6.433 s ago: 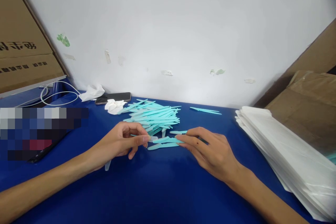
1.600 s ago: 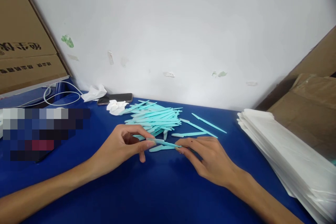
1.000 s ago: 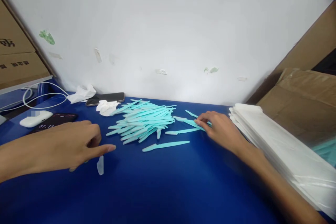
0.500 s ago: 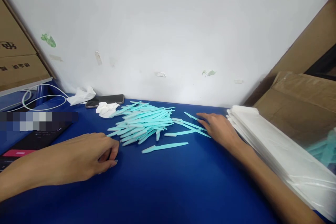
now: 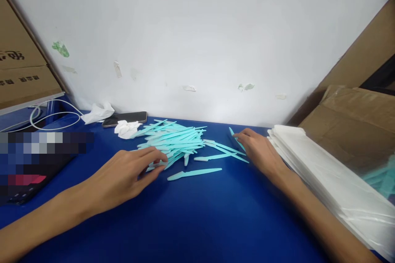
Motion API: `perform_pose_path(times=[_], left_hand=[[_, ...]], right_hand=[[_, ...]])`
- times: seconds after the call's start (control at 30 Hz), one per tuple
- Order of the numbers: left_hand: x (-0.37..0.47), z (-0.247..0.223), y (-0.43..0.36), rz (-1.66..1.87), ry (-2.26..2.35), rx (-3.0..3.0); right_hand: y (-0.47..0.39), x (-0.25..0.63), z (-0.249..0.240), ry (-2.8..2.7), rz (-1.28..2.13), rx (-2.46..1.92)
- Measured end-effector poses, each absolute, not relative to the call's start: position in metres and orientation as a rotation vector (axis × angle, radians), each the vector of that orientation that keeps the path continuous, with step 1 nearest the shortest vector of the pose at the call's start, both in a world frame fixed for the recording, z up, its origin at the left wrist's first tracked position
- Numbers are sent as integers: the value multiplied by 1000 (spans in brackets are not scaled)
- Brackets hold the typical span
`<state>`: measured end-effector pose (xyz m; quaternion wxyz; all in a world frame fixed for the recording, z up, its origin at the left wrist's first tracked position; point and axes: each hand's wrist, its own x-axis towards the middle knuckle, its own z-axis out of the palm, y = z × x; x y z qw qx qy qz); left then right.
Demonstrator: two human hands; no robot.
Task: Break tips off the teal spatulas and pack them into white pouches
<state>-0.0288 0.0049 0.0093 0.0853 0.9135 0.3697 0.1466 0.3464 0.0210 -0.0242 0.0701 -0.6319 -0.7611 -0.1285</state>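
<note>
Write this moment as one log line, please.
left hand: fingers on teal stick pile | right hand: touching loose teal stick | surface: blue table

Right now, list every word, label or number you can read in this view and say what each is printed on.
Upper cardboard box, far left: large dark characters, cut off by the frame edge and mirrored-looking; not readable.
Lower cardboard box: a row of small dark characters; too small and blurred to read.
Pixelated patch on the blue table: blurred out; nothing readable.
Turquoise plastic sticks, smartphone, white bag stack: no visible text.
</note>
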Motion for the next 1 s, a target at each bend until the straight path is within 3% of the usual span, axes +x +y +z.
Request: perform_pose_path(times=[0.5, 0.83, 1.0], left_hand=[[-24, -20, 3, 831, 902, 2884], [-24, -24, 3, 888, 955, 2839], [-23, -27, 4, 947, 960, 2769]], right_hand=[[21, 353, -28, -2214, -133, -1814], [15, 344, -18, -2167, -198, -1744], [5, 331, -16, -2208, -227, -1464]])
